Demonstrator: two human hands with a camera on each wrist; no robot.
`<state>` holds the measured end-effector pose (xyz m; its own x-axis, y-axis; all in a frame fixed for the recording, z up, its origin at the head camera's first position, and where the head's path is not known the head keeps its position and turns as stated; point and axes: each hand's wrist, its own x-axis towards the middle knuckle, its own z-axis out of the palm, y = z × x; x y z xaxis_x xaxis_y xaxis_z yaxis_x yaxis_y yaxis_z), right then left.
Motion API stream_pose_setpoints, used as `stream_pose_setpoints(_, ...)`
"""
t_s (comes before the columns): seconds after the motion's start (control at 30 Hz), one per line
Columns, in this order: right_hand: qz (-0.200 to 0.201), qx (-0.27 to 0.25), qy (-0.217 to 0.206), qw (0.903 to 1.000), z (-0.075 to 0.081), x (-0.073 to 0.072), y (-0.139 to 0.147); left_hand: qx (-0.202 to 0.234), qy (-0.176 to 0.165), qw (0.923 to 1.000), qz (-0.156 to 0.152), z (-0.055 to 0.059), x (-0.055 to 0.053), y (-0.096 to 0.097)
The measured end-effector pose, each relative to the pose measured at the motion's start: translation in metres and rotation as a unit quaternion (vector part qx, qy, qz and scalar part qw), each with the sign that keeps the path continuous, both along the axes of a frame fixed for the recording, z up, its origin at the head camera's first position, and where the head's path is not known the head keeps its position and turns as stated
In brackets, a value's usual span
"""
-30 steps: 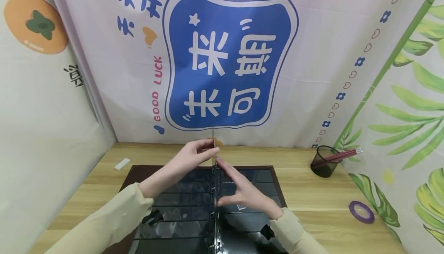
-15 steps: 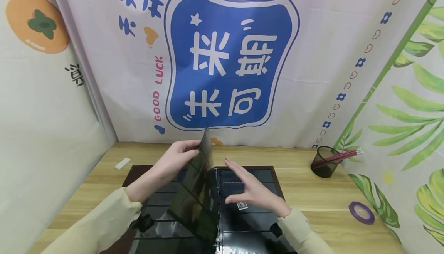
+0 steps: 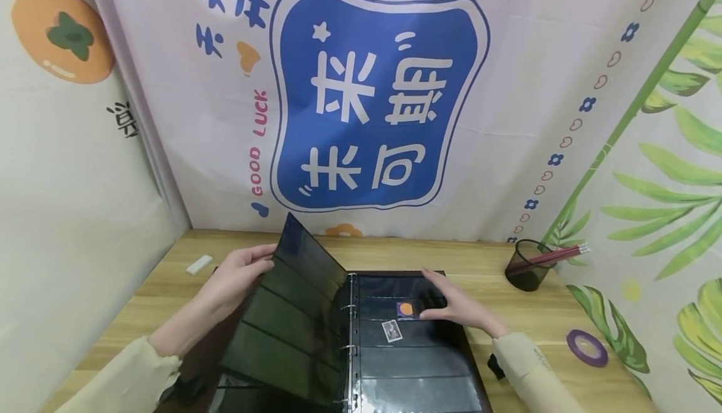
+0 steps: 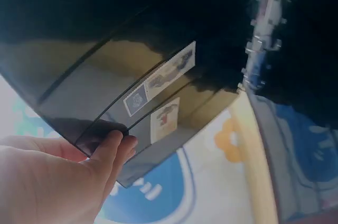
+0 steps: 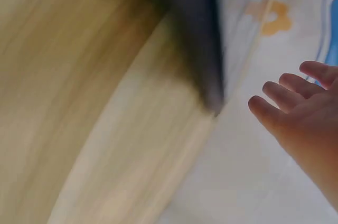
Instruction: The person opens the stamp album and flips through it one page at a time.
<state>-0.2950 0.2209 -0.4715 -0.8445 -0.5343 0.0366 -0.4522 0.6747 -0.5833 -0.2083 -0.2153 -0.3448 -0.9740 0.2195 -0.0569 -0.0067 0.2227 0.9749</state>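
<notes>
A ring-bound stamp album [image 3: 352, 338] with black pocket pages lies spread on the table. My left hand [image 3: 228, 284] pinches the outer edge of a raised page [image 3: 293, 313], which leans over to the left of the rings. In the left wrist view, thumb and fingers of that hand grip the page edge near two stamps, a long one [image 4: 161, 78] and a smaller one [image 4: 165, 121]. On the right page sit an orange-and-purple stamp [image 3: 405, 310] and a tilted black-and-white stamp [image 3: 392, 331]. My right hand [image 3: 459, 303], fingers spread and holding nothing, is over that page's outer edge.
A black mesh cup [image 3: 524, 269] with red pencils stands at the right. In front of it lies a roll of purple tape [image 3: 588, 347]. A white eraser-like block [image 3: 199, 266] is at the back left. Printed cloth [image 3: 378, 99] hangs behind the wooden table [image 3: 479, 256].
The left hand has swung the page from upright over to the left. My right hand has moved right, away from the rings, and both stamps on the right page now show.
</notes>
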Motion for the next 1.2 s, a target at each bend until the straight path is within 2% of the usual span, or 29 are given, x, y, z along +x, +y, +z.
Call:
stream_pose_setpoints(0.17,-0.02,0.041,-0.005,0.999,-0.011,-0.009,0.017,-0.003,-0.028,0.9995,0.014,-0.022,0.003,-0.018)
stream_pose_setpoints(0.33,-0.018,0.057,-0.002,0.9982,-0.016,-0.015,0.026,0.008,-0.038,0.9989,0.028,-0.045,0.004,-0.034)
stream_pose_setpoints(0.43,-0.016,0.063,-0.003,0.9979,-0.018,-0.017,0.03,0.0,-0.043,0.9982,0.043,-0.058,0.004,-0.04)
stream_pose_setpoints(0.53,-0.012,0.067,-0.004,0.9976,-0.018,-0.018,0.031,-0.02,-0.048,0.9967,0.062,-0.073,0.002,-0.044)
stream_pose_setpoints(0.63,-0.009,0.073,-0.002,0.9973,-0.018,-0.019,0.031,-0.061,-0.055,0.9936,0.078,-0.087,0.002,-0.047)
stream_pose_setpoints(0.8,-0.002,0.085,0.007,0.9964,-0.018,-0.02,0.031,-0.132,-0.078,0.9841,0.09,-0.106,0.003,-0.05)
stream_pose_setpoints(0.87,0.001,0.086,0.008,0.9962,-0.018,-0.02,0.03,-0.16,-0.069,0.9803,0.093,-0.111,0.004,-0.051)
stream_pose_setpoints(1.0,0.002,0.086,0.005,0.9963,-0.017,-0.02,0.029,-0.221,-0.025,0.969,0.108,-0.118,0.003,-0.052)
stream_pose_setpoints(1.2,0.003,0.085,0.002,0.9964,-0.018,-0.02,0.029,-0.279,0.018,0.9528,0.118,-0.128,0.002,-0.053)
